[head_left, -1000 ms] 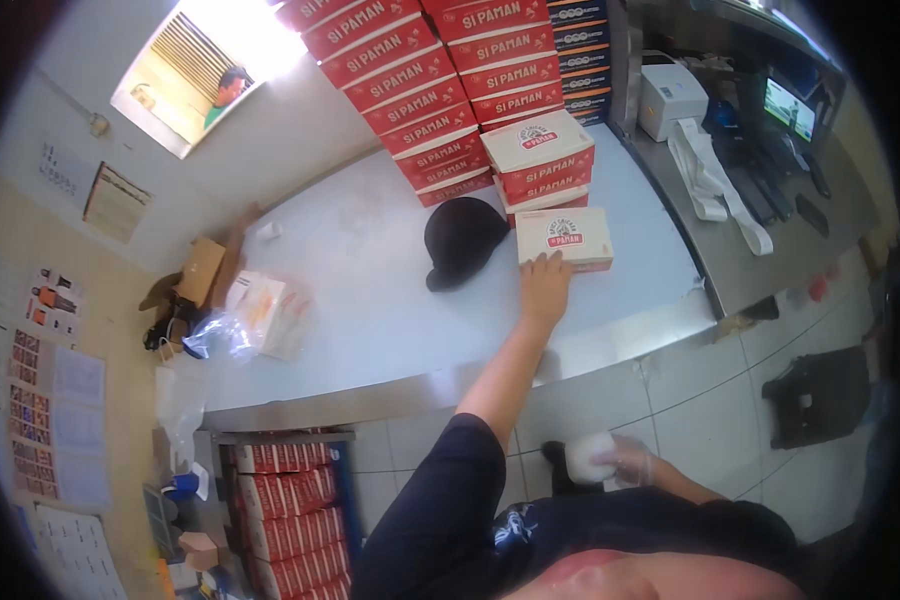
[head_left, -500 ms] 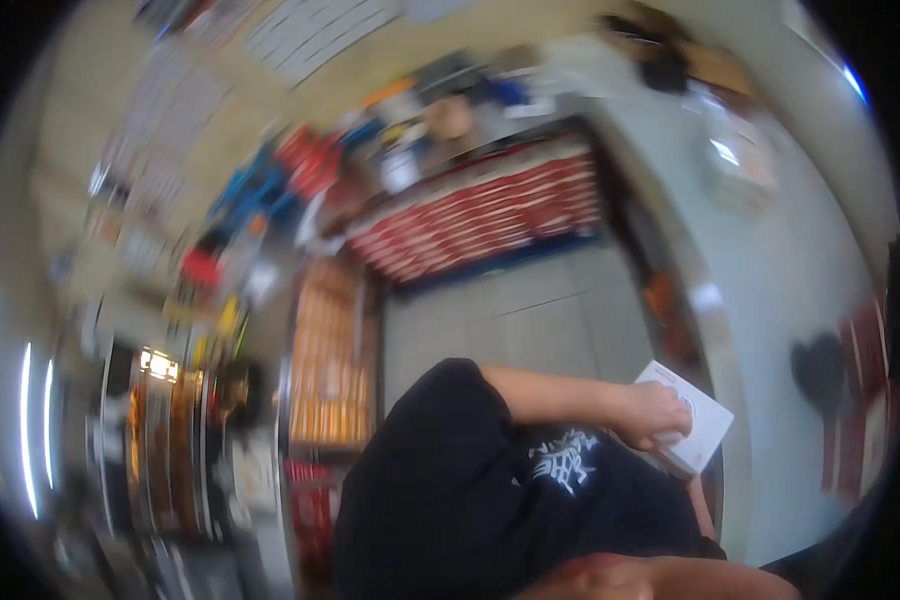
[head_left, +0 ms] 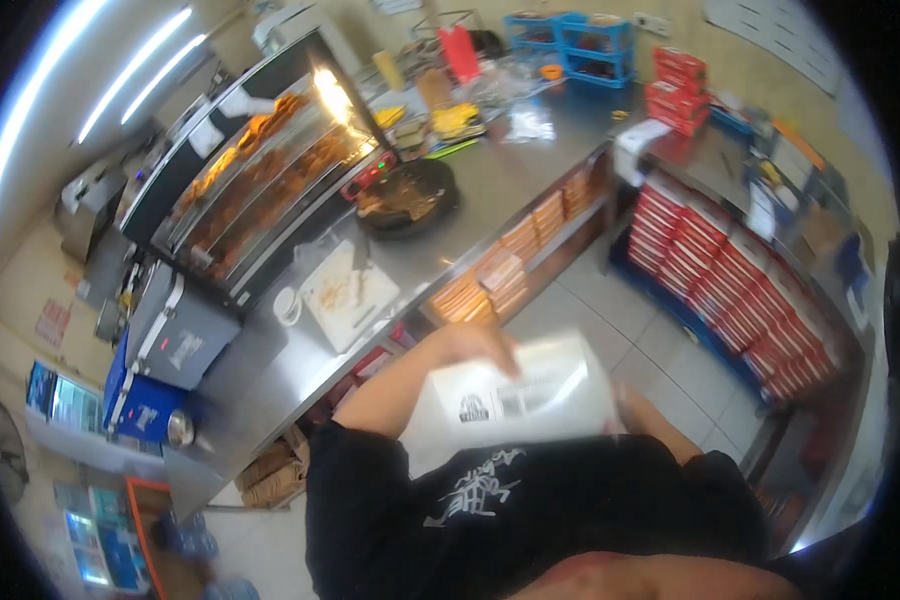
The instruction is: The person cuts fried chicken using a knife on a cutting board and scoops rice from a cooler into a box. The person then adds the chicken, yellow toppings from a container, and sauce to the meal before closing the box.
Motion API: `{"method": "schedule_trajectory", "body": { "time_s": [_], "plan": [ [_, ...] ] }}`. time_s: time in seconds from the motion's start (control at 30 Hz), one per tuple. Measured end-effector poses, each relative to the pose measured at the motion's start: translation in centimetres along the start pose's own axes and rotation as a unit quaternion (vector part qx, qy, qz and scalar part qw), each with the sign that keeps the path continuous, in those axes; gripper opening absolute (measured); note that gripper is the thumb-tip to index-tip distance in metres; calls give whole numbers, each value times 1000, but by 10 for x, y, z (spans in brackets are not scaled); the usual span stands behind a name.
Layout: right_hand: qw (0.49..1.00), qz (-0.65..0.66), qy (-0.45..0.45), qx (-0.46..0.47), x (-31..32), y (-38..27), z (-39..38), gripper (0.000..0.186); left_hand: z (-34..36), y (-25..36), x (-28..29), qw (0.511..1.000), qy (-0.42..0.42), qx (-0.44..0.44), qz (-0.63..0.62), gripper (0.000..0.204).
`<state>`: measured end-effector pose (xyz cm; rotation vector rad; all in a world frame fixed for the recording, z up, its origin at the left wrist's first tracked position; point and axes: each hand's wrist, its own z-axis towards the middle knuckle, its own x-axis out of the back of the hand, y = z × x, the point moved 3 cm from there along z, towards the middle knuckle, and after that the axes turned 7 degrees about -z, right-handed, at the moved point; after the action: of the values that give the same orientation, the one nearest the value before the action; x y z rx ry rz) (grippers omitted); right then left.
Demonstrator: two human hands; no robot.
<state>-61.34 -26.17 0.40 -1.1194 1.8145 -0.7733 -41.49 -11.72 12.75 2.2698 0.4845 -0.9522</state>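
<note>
L hand (head_left: pixel 482 348) grip's holding glossy white black-printed pkt (head_left: pixel 550 390), R hand (head_left: pixel 630 408) grip can't tell @ 3 o'clock edge; pkt not on grey steel surface (head_left: pixel 515 185), 12 o'clock.

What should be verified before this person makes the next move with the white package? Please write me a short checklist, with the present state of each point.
1. Left hand on the white package: ok, it lies at the far edge.
2. Right hand secure at the package's right end: cannot tell, it is blurred and partly hidden.
3. Package fully closed: cannot tell, not every side shows.
4. White cutting board clean: not ok, small bits are scattered on it.
5. Display cabinet lit: ok, a light glows above the food.
</note>
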Motion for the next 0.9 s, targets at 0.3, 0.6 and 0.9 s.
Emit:
{"method": "schedule_trajectory", "body": {
  "time_s": [0.3,0.6,0.9],
  "plan": [
    [943,-151,49,294,47,-220,195,47,-86,240,181,614,423,-180,642,37],
    [784,-593,-14,184,107,-255,613,63,-55,479,345,475,519,-339,624,51],
    [594,-801,68,23,96,-375,716,46,-501,424,351,-91,811,-559,145,55]
  ]
}}
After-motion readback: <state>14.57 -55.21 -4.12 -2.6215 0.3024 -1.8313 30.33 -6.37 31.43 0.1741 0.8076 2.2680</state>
